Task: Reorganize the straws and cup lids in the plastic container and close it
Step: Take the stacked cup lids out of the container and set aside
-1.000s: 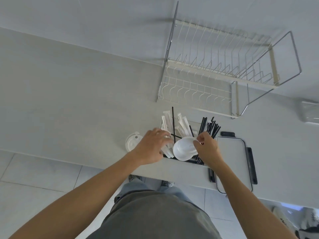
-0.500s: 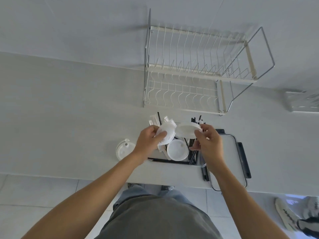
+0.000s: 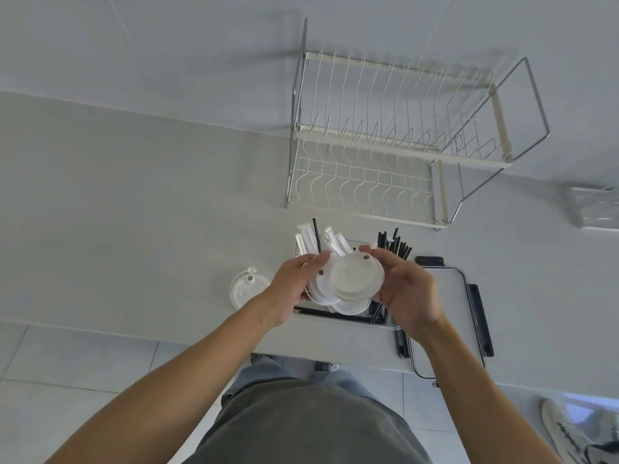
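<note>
I hold white cup lids (image 3: 355, 277) above the clear plastic container (image 3: 385, 324). My left hand (image 3: 294, 283) grips the lower lids from the left. My right hand (image 3: 407, 289) holds the top lid against them from the right. Below them another white lid (image 3: 351, 306) lies in the container. White wrapped straws (image 3: 310, 241) stick out of its far left end and black straws (image 3: 395, 244) out of its far right end. One more white lid (image 3: 246, 289) lies on the counter to the left. The container's cover (image 3: 445, 316), with black clips, lies flat on the right.
A wire dish rack (image 3: 395, 145) stands on the counter behind the container. A clear box (image 3: 596, 209) sits at the far right. The counter's front edge (image 3: 134, 329) runs just below the container. Shoes (image 3: 569, 430) lie on the tiled floor at lower right.
Both hands lifted lids out of the container and brought them together into one stack held above it. The camera shifted a little.
</note>
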